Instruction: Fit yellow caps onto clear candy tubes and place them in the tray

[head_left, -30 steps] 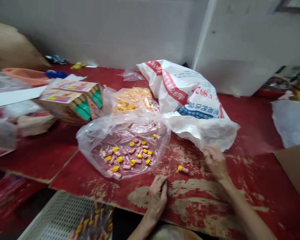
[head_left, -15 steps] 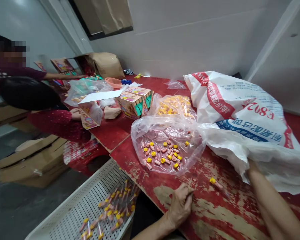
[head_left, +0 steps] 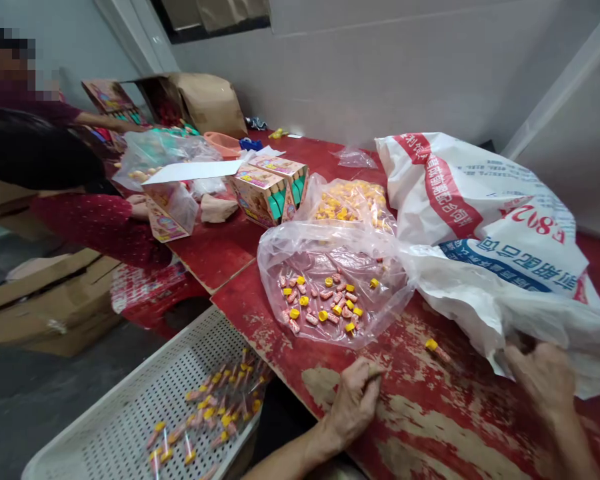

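My left hand (head_left: 355, 398) rests on the worn red table near its front edge, fingers curled closed; whatever they hold, if anything, is hidden. My right hand (head_left: 545, 377) is at the mouth of a white printed woven sack (head_left: 485, 193), blurred, its fingertips partly hidden. Between my hands lies a small tube with a yellow cap (head_left: 439, 351). Beyond my left hand, a clear plastic bag (head_left: 275, 257) lies spread out with loose yellow caps and small pink-patterned pieces on it. Behind it sits a bag of yellow caps (head_left: 353, 200).
Below the table edge, a white perforated basket (head_left: 130, 373) holds several yellow-capped tubes. Printed display boxes (head_left: 263, 193) stand farther back. At the left, a co-worker's sleeve (head_left: 90, 217) and hand are beside another box (head_left: 167, 223); a second person reaches across behind. Cardboard (head_left: 45, 293) lies on the floor.
My right hand has drawn back out of the sack and now shows at its mouth. My left hand stays closed on the table. The view has shifted slightly.
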Motion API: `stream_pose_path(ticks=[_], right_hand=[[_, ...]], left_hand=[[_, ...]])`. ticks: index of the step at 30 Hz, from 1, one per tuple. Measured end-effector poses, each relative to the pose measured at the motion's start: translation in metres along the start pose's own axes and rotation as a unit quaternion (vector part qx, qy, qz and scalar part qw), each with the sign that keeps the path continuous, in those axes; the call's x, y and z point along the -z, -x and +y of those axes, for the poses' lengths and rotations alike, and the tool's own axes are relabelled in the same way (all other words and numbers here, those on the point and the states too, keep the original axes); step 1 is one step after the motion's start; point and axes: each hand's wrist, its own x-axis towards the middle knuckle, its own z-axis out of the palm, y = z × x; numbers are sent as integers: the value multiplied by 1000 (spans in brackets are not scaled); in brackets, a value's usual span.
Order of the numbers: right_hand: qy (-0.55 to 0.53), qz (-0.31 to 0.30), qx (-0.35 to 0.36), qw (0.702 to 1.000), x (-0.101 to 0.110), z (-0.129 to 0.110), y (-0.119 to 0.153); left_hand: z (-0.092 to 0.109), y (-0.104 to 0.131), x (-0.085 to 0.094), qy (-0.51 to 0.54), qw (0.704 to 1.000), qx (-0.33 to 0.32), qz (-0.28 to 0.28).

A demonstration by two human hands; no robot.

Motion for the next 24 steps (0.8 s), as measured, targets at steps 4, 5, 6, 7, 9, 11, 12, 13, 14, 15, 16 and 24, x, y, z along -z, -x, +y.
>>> stream_pose_path(ticks=[4, 5, 6, 7, 9, 11, 12, 13, 14, 15, 16, 24], right_hand=[[-83, 50, -144, 985, 14, -21, 74], [-132, 44, -173, 975, 11, -26, 90], [-185, 32, -192, 963, 6, -30, 103], [-233, 22, -199, 952, 0, -33, 113], [-293, 19, -193, 936, -14, -36, 126], [-291, 13, -174, 941, -23, -35, 130], [-272, 1, -162, 949, -26, -34, 130], [-247, -13, -150, 957, -27, -32, 130], [-225, -26, -139, 964, -28, -31, 128], [-207, -37, -127, 969, -28, -29, 127], [-196, -41, -115, 973, -28, -28, 126], [-284, -33, -138, 948, -29, -24, 125]], left_hand=[[4, -65, 23, -88, 993, -39, 68], [1, -88, 27, -131, 988, -36, 73], [-3, -113, 31, -182, 981, -23, 66], [-8, -139, 33, -240, 969, 1, 52], [-19, -187, 31, -318, 947, 41, 33], [-30, -226, 24, -346, 935, 67, 27], [-35, -241, 20, -351, 933, 77, 26], [-38, -253, 15, -359, 929, 89, 25], [-42, -262, 11, -365, 925, 100, 23], [-44, -268, 7, -370, 923, 108, 21], [-46, -273, 4, -373, 921, 114, 19], [-42, -267, 15, -366, 924, 109, 13]])
